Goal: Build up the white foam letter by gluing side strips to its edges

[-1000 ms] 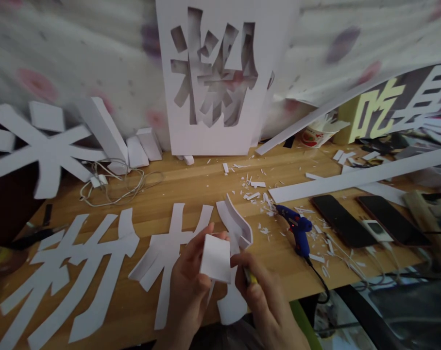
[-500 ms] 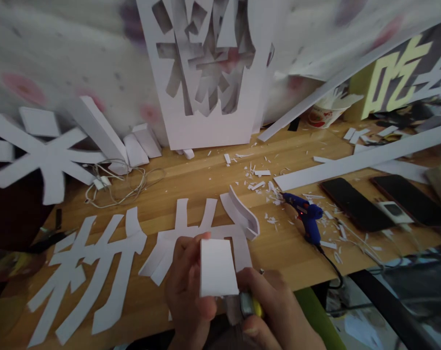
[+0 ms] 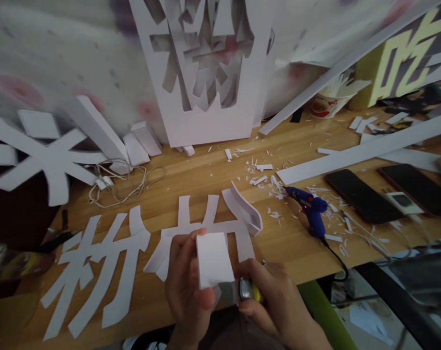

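Observation:
My left hand (image 3: 186,287) pinches a small white foam-board piece (image 3: 213,258) upright, thumb on its lower front. My right hand (image 3: 275,299) is closed round a yellow utility knife (image 3: 247,290), whose blade lies against the lower edge of the piece. Both hands hover at the near edge of the wooden table (image 3: 202,177). Just beyond them lies a flat white cut-out character (image 3: 202,228) with a curved strip glued upright on it (image 3: 246,206).
A blue glue gun (image 3: 310,214) lies to the right among white scraps. Two dark phones (image 3: 362,195) and a long white strip (image 3: 366,151) lie further right. Another flat character (image 3: 96,265) lies left, a white cable (image 3: 122,182) behind it. A cut-out board (image 3: 206,73) stands at the back.
The view has tilted down and shifted. My right hand brought the knife up to the lower edge of the white piece; my left hand kept holding it.

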The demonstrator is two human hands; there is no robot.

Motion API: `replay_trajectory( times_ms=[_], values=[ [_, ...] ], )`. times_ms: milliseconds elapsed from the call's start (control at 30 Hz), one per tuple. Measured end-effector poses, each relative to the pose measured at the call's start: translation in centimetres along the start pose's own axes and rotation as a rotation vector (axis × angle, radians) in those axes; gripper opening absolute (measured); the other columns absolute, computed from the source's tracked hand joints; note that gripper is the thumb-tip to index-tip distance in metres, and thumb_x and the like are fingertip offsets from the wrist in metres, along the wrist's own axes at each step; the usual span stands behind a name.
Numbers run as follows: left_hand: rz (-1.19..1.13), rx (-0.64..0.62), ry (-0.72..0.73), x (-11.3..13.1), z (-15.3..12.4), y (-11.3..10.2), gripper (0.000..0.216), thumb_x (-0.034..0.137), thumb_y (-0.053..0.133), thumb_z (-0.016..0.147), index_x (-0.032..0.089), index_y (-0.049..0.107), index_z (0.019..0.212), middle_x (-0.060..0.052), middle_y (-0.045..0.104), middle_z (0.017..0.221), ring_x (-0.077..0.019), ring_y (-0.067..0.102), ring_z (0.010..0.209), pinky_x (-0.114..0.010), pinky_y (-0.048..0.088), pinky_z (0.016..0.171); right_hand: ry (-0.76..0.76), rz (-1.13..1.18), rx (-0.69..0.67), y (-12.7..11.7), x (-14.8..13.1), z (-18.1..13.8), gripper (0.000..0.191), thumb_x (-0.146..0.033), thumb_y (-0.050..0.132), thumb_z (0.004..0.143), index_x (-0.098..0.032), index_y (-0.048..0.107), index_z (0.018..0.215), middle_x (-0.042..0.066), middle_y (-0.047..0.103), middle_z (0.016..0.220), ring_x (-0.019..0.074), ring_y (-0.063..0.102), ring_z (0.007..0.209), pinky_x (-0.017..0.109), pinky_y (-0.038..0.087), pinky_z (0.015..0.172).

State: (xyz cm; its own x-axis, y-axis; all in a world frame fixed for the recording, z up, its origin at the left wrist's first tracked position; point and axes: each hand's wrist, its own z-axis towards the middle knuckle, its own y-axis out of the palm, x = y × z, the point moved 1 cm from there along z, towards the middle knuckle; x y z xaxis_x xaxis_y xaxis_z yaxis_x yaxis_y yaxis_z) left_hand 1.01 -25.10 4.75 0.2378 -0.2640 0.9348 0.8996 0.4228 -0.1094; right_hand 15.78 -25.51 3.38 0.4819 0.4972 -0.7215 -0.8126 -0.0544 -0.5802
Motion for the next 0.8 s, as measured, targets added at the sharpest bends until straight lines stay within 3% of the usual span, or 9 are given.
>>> replay_trajectory(
  times_ms=[267, 400, 533, 667, 800],
  values=[
    [-0.05, -0.002, 0.027, -0.7, -0.4, -0.5, 0.055, 0.07, 0.058, 0.08, 0.032, 0.069, 0.118, -0.002, 0.058, 0.095, -0.0178, 0.055, 0.082, -0.026, 0.048, 0.067, 0.05, 0.045, -0.023, 0.3, 0.4, -0.4, 0.063, -0.071, 0.023, 0.096, -0.02, 0.059, 0.084, 0.0, 0.064, 0.061, 0.013, 0.057, 0.051, 0.024, 0.035, 0.051],
    [-0.248, -0.055, -0.137, -1.1, -0.6, -0.3, 0.057, 0.067, 0.068, 0.075, 0.033, 0.067, 0.12, -0.003, 0.066, 0.107, -0.0198, 0.062, 0.089, -0.026, 0.054, 0.071, 0.067, 0.086, -0.031, 0.5, 0.4, -0.2, 0.064, -0.069, 0.021, 0.097, -0.019, 0.057, 0.083, 0.001, 0.063, 0.06, 0.0125, 0.057, 0.049, 0.023, 0.035, 0.05],
    [-0.376, -0.013, -0.286, -0.8, -0.2, 0.4, 0.045, 0.057, 0.07, 0.075, 0.029, 0.07, 0.109, 0.0, 0.069, 0.095, -0.0142, 0.062, 0.072, -0.02, 0.052, 0.058, 0.106, 0.065, -0.066, 1.1, 0.3, -0.3, 0.063, -0.069, 0.022, 0.098, -0.018, 0.059, 0.09, 0.003, 0.068, 0.066, 0.0156, 0.063, 0.054, 0.025, 0.036, 0.052],
    [-0.226, 0.097, -0.419, -0.2, 0.6, 1.1, 0.027, 0.04, 0.063, 0.08, 0.024, 0.071, 0.099, 0.0, 0.07, 0.096, -0.0134, 0.063, 0.076, -0.018, 0.051, 0.061, 0.14, -0.001, -0.092, 1.9, 0.1, -0.5, 0.063, -0.068, 0.023, 0.098, -0.018, 0.061, 0.093, 0.004, 0.069, 0.066, 0.0173, 0.064, 0.054, 0.025, 0.037, 0.051],
    [-0.05, 0.104, -0.48, -0.3, 1.0, 1.2, 0.027, 0.044, 0.059, 0.086, 0.023, 0.069, 0.1, -0.001, 0.07, 0.1, -0.0161, 0.064, 0.086, -0.022, 0.052, 0.071, 0.175, -0.052, -0.078, 2.4, -0.1, -0.4, 0.062, -0.066, 0.024, 0.099, -0.017, 0.061, 0.09, 0.004, 0.069, 0.063, 0.0173, 0.064, 0.051, 0.025, 0.038, 0.049]
  ],
)
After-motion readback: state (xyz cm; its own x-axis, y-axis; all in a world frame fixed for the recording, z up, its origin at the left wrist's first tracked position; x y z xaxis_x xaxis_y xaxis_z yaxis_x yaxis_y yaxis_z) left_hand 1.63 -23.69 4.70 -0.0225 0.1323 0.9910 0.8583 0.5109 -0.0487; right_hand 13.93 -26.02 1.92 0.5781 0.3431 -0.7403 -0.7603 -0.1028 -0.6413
